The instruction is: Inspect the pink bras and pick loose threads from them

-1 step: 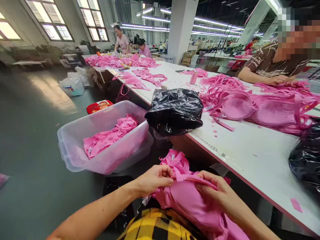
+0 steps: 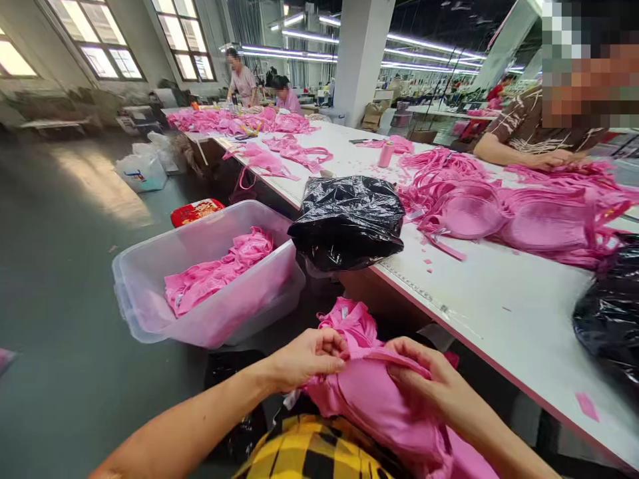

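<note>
A pink bra [image 2: 369, 392] lies over my lap, on top of a yellow-and-black checked cloth. My left hand [image 2: 312, 359] pinches its upper edge between thumb and curled fingers. A little to the right, my right hand [image 2: 424, 372] grips the same edge, thumb on the near side and fingers behind it. The strip of edge between the two hands is held fairly straight. More bunched pink fabric [image 2: 349, 319] rises just beyond the left fingertips. Whether it belongs to the same bra, I cannot tell.
A clear plastic bin [image 2: 144, 286] holding pink garments stands at left. On the white table [image 2: 499, 313], a black plastic bag [image 2: 349, 219] overhangs the edge; stacked pink bras [image 2: 539, 219] lie farther right. A person [image 2: 524, 133] works across the table. Another black bag [image 2: 609, 313] sits at right.
Hardly anything differs. The whole view has shifted very slightly, and both hands keep their hold on the bra's edge.
</note>
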`<move>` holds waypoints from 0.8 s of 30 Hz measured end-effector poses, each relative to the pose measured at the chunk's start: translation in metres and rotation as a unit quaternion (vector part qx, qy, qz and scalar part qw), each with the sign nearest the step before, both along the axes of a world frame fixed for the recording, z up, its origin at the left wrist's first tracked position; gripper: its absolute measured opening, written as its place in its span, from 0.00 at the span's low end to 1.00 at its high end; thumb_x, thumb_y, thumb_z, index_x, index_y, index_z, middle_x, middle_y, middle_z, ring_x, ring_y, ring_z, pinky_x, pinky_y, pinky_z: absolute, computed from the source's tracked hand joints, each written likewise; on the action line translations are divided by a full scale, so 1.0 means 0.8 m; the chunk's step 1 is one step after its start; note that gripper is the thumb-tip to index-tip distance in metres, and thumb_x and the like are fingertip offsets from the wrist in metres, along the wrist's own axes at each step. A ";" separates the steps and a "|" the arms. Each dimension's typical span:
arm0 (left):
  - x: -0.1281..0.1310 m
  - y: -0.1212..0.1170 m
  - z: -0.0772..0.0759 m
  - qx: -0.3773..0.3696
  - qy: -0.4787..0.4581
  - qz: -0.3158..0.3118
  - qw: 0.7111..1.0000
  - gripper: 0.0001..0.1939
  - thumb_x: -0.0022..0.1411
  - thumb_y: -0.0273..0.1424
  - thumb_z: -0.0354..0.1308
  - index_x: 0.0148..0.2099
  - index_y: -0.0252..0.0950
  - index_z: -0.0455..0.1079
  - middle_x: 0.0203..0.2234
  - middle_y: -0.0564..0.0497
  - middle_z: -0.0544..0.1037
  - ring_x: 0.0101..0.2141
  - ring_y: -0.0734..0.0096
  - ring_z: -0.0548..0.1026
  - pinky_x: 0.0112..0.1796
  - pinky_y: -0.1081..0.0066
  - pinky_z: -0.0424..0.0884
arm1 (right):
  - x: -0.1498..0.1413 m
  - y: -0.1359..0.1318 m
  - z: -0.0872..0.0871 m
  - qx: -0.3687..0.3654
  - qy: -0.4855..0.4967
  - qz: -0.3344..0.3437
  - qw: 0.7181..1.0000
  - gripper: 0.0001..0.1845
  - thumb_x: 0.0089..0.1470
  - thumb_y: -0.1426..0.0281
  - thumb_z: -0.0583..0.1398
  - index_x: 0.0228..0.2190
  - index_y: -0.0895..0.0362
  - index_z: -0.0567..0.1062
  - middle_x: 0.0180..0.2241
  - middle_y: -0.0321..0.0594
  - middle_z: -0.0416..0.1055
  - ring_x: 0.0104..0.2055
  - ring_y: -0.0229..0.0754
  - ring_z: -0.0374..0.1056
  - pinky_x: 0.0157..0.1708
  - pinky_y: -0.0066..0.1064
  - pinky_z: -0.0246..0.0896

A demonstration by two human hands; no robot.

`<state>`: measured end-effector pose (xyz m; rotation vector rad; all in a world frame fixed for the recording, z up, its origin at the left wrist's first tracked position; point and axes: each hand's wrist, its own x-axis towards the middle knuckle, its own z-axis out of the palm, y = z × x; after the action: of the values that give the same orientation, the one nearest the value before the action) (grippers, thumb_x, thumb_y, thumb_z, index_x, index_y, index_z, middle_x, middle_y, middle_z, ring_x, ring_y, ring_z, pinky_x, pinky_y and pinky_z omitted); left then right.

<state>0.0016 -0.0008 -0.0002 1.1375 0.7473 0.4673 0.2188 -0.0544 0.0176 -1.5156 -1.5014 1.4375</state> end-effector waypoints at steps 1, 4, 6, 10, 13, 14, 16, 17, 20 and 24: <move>0.002 -0.001 0.000 0.015 0.018 0.009 1.000 0.11 0.43 0.31 0.62 0.27 0.31 0.64 0.21 0.56 0.65 0.24 0.79 0.60 0.26 0.76 0.55 | -0.002 0.000 0.004 0.002 -0.004 0.012 1.000 0.12 0.47 0.61 0.58 0.28 0.57 0.69 0.28 0.36 0.66 0.31 0.40 0.61 0.31 0.27 0.56; 0.009 -0.005 -0.003 0.102 0.086 0.070 0.989 0.09 0.44 0.29 0.60 0.23 0.32 0.62 0.19 0.55 0.64 0.23 0.78 0.60 0.25 0.76 0.54 | -0.006 0.000 0.004 0.018 -0.017 0.013 1.000 0.12 0.47 0.62 0.58 0.22 0.58 0.66 0.23 0.34 0.62 0.26 0.37 0.58 0.27 0.27 0.53; 0.012 -0.007 -0.005 0.165 0.124 0.116 0.972 0.07 0.46 0.28 0.58 0.23 0.33 0.62 0.19 0.55 0.65 0.23 0.77 0.60 0.25 0.76 0.55 | -0.007 0.002 0.000 0.040 -0.026 -0.018 0.999 0.13 0.47 0.63 0.57 0.19 0.57 0.63 0.20 0.32 0.57 0.23 0.35 0.54 0.24 0.27 0.50; 0.009 -0.005 -0.005 0.112 0.078 0.091 0.986 0.09 0.49 0.33 0.58 0.27 0.33 0.63 0.21 0.55 0.66 0.24 0.76 0.62 0.27 0.76 0.58 | -0.003 0.005 0.003 0.052 -0.017 -0.001 0.998 0.12 0.49 0.65 0.54 0.19 0.58 0.65 0.21 0.32 0.59 0.24 0.35 0.55 0.24 0.26 0.51; 0.003 -0.002 0.000 0.124 0.070 0.081 0.986 0.11 0.52 0.36 0.57 0.32 0.32 0.66 0.25 0.53 0.69 0.28 0.73 0.65 0.31 0.75 0.62 | 0.003 0.003 0.014 0.047 -0.009 0.057 0.997 0.09 0.43 0.71 0.59 0.31 0.58 0.72 0.29 0.35 0.67 0.31 0.39 0.62 0.29 0.25 0.58; 0.001 -0.002 0.002 0.142 0.081 0.077 0.984 0.11 0.53 0.36 0.57 0.33 0.31 0.67 0.26 0.52 0.70 0.29 0.72 0.66 0.32 0.74 0.63 | 0.005 0.001 0.016 0.046 -0.017 0.063 0.997 0.14 0.40 0.74 0.59 0.34 0.58 0.72 0.31 0.35 0.69 0.33 0.39 0.64 0.31 0.26 0.59; -0.001 -0.006 0.003 0.185 0.108 0.068 0.974 0.11 0.54 0.36 0.57 0.32 0.31 0.69 0.25 0.51 0.70 0.29 0.71 0.66 0.31 0.75 0.63 | 0.008 -0.001 0.013 0.050 -0.042 0.055 0.996 0.17 0.37 0.79 0.57 0.33 0.58 0.72 0.31 0.35 0.69 0.33 0.39 0.64 0.31 0.25 0.59; 0.000 -0.009 0.002 0.208 0.121 0.071 0.968 0.11 0.54 0.36 0.56 0.30 0.31 0.68 0.24 0.52 0.70 0.28 0.72 0.66 0.29 0.76 0.63 | 0.009 -0.002 0.009 0.048 -0.051 0.046 0.996 0.16 0.36 0.81 0.55 0.31 0.59 0.72 0.30 0.34 0.69 0.32 0.38 0.65 0.30 0.24 0.59; 0.004 -0.022 -0.010 0.258 0.145 0.109 0.949 0.11 0.54 0.35 0.56 0.27 0.32 0.66 0.21 0.54 0.67 0.24 0.74 0.64 0.26 0.78 0.62 | 0.011 -0.001 -0.004 0.035 -0.055 0.039 0.997 0.16 0.34 0.83 0.52 0.28 0.59 0.70 0.28 0.33 0.67 0.26 0.34 0.64 0.22 0.20 0.57; 0.003 -0.032 -0.023 0.268 0.121 0.085 0.952 0.08 0.53 0.34 0.56 0.28 0.33 0.66 0.22 0.53 0.69 0.25 0.74 0.66 0.27 0.77 0.64 | 0.013 -0.006 -0.005 0.050 -0.071 0.070 0.994 0.19 0.33 0.84 0.51 0.29 0.58 0.71 0.29 0.33 0.68 0.26 0.34 0.65 0.22 0.20 0.58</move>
<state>0.0039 -0.0260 -0.0186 1.6672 0.9695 0.7116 0.2291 -0.0592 0.0134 -1.5041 -1.7689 1.3341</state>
